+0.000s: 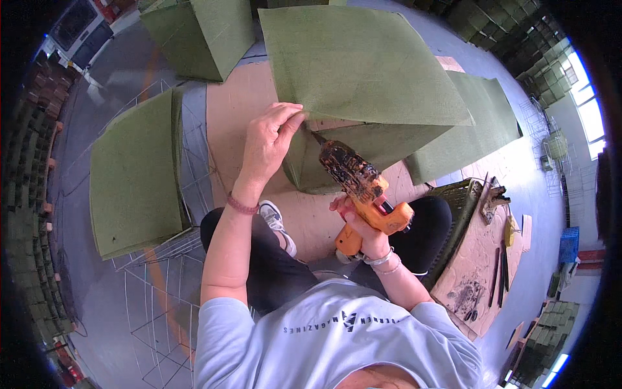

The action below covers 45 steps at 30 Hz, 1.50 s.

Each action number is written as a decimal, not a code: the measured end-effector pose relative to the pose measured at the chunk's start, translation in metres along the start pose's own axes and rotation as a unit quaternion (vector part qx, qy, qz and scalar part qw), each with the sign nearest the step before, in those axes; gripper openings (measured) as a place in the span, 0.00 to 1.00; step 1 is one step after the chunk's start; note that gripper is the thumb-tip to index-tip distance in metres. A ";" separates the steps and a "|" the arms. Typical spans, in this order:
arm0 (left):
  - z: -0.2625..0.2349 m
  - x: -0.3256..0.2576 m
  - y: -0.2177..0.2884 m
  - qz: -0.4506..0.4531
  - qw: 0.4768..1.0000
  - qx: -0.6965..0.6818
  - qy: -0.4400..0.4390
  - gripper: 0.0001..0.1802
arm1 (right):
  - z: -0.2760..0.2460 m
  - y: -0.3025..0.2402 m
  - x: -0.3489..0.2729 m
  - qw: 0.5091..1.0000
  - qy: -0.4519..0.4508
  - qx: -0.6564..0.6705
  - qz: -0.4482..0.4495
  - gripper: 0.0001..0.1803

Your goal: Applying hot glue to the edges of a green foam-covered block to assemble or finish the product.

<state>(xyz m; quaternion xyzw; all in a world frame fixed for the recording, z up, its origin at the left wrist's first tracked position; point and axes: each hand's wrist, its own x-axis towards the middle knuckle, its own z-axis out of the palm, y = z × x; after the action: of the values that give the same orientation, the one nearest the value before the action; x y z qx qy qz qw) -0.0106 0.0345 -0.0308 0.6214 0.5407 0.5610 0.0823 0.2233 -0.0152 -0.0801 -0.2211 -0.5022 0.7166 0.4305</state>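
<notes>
My left hand [271, 144] pinches and lifts the edge of a green fabric sheet [356, 61] on a fabric-covered box shape [382, 146] in front of me. My right hand [364, 223] grips an orange glue gun [363, 188], dirty with dark residue. Its nozzle points up-left into the gap under the lifted flap, close to my left fingers. I am sitting on the floor with my legs in dark trousers on either side of the box.
A stack of green sheets [136, 172] lies on wire frames [165, 305] at my left. More green boxes [201, 35] stand behind. A dark plastic crate [461, 198] and a cardboard board with tools [489, 259] sit at my right. Brown cardboard [233, 117] covers the floor.
</notes>
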 end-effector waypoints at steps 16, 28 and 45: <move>-0.001 0.001 0.000 -0.015 1.000 -0.005 0.003 0.07 | 0.008 -0.001 0.001 1.000 -0.007 0.023 -0.007 0.04; -0.002 0.001 0.004 -0.013 1.000 0.017 0.007 0.07 | 0.003 -0.006 -0.002 1.000 0.019 0.015 0.004 0.05; 0.002 0.000 -0.003 -0.025 0.999 -0.003 0.022 0.08 | -0.002 -0.005 -0.005 0.996 0.083 0.043 0.004 0.10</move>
<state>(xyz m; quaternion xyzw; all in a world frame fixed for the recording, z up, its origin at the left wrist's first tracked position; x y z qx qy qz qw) -0.0107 0.0367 -0.0334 0.5947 0.5566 0.5736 0.0862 0.2297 -0.0173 -0.0771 -0.2628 -0.4332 0.7182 0.4769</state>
